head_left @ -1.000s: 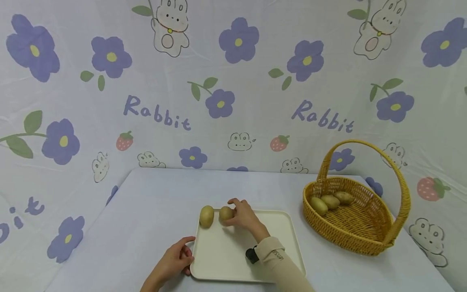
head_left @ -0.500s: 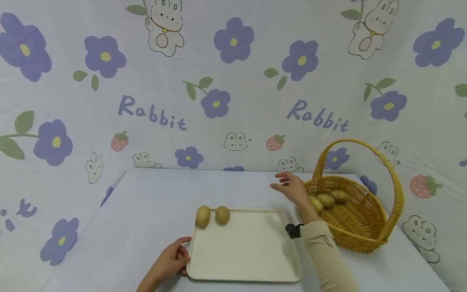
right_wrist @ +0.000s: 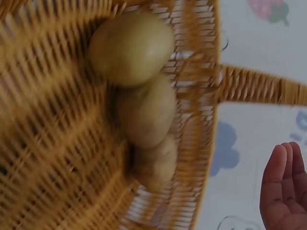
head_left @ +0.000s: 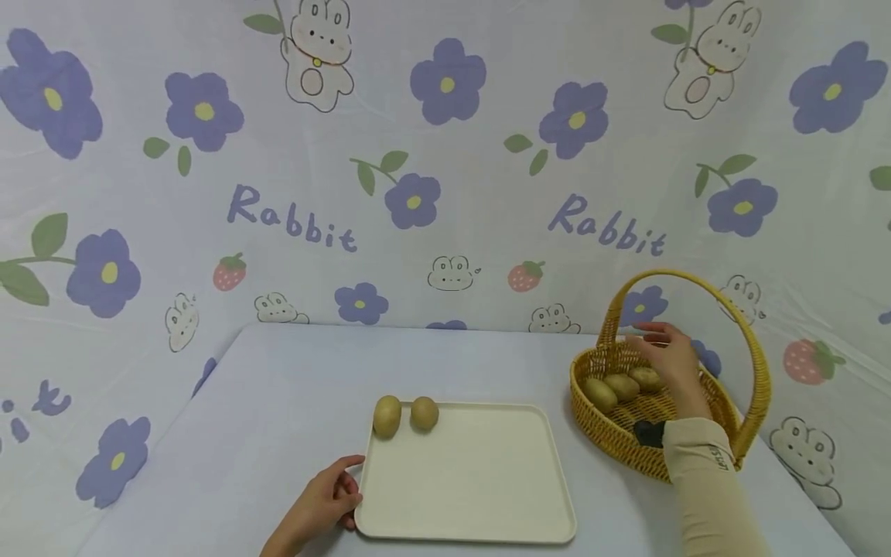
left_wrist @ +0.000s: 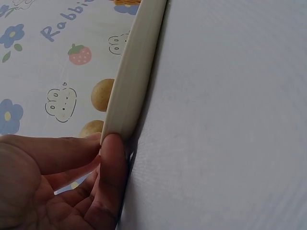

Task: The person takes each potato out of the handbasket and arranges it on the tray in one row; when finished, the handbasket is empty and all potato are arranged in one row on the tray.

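Note:
At the left edge of a cream tray (head_left: 480, 476), my left hand (head_left: 322, 497) pinches the rim between thumb and fingers; the left wrist view shows this grip on the tray wall (left_wrist: 134, 72). Two potatoes, one larger (head_left: 387, 416) and one rounder (head_left: 425, 414), sit side by side in the tray's far left corner. My right hand (head_left: 674, 362) is over the wicker basket (head_left: 612, 449), under its handle, fingers extended and holding nothing. Three potatoes (right_wrist: 132, 48) lie in a row against the basket's inner wall, blurred in the right wrist view.
The basket's tall arched handle (head_left: 757, 340) rises around my right hand. A white cloth covers the table (head_left: 292, 379). Behind it hangs a curtain (head_left: 480, 178) printed with flowers and rabbits.
My right hand has let go of the rounder potato on the tray and moved right, over the basket. My left hand keeps its place at the tray's edge.

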A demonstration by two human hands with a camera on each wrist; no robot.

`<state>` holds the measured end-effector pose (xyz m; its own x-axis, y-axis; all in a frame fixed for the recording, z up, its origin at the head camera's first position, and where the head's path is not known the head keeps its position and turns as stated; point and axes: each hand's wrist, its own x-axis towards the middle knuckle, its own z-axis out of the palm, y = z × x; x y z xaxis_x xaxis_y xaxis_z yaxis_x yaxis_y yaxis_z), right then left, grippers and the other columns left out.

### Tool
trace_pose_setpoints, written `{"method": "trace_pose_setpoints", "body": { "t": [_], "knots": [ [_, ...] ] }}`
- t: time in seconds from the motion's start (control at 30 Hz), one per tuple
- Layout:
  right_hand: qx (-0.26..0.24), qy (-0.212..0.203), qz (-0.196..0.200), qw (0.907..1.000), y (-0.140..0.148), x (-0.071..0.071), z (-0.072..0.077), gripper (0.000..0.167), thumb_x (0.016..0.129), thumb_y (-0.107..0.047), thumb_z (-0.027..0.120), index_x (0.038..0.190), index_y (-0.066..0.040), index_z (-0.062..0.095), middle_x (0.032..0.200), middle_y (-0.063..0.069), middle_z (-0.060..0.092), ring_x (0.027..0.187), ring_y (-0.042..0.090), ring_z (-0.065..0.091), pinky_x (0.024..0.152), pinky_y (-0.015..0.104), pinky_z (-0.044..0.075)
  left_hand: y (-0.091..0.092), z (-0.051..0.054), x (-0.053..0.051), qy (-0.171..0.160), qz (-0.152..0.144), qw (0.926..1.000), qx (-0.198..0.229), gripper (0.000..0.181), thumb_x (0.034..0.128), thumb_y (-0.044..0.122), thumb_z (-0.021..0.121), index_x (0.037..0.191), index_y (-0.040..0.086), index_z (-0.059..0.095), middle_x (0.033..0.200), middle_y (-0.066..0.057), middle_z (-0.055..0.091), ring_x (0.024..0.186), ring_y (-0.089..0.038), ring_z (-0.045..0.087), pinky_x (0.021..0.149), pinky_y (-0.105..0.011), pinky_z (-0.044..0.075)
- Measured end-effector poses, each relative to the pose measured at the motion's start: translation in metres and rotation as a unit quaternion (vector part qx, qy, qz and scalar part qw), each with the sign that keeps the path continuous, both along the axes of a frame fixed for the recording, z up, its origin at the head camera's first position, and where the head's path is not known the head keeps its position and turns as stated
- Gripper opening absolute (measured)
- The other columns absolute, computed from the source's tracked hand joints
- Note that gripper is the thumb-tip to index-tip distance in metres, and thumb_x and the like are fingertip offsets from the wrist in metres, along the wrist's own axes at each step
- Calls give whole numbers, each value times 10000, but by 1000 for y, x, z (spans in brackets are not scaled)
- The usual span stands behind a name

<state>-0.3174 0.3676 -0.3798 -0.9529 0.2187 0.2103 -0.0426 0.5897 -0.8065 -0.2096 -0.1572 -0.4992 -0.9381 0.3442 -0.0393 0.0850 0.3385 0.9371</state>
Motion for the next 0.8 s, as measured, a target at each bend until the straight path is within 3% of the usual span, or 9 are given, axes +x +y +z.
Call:
{"method": "trace_pose_setpoints", "body": {
  "t": [0.17,0.3,0.5,0.63,0.8],
  "knots": [
    [-111,-237,-642,9976,21,-1,-10,642,877,-479,569,1323,-30,463,1235,205,465,1005,324,489,705,371,472,-1,1,0,-48,-7,10000,30,553,840,-44,603,1335,-101,364,812,-72,495,574,-159,558,495,-247,506],
    [-199,-308,-1275,9912,33,-4,-16,661,843,-527,586,1301,-57,502,1225,195,507,1016,335,499,717,394,468,-2,0,0,-62,-28,10000,46,556,841,-45,601,1338,-101,360,814,-72,495,578,-152,559,500,-252,513],
    [-466,294,-1950,9792,45,-15,-29,547,811,-493,650,1169,-82,608,1069,149,585,890,274,526,723,442,456,-3,1,0,-44,27,10000,22,557,836,-47,605,1338,-89,368,819,-73,496,573,-148,559,495,-257,512],
    [-174,205,-1862,9821,41,-12,-32,489,885,-394,585,1209,-28,573,1124,203,556,951,323,508,789,474,445,-4,2,0,-73,-11,10000,21,560,839,-36,608,1339,-98,363,817,-73,500,581,-154,560,499,-260,515],
    [374,-462,-1085,9923,44,-12,-44,459,951,-305,493,1279,16,501,1231,286,488,1055,435,475,814,537,438,-3,1,0,-83,-67,9999,51,560,845,-22,607,1342,-99,360,819,-70,500,596,-157,557,501,-259,517]
  ]
}}
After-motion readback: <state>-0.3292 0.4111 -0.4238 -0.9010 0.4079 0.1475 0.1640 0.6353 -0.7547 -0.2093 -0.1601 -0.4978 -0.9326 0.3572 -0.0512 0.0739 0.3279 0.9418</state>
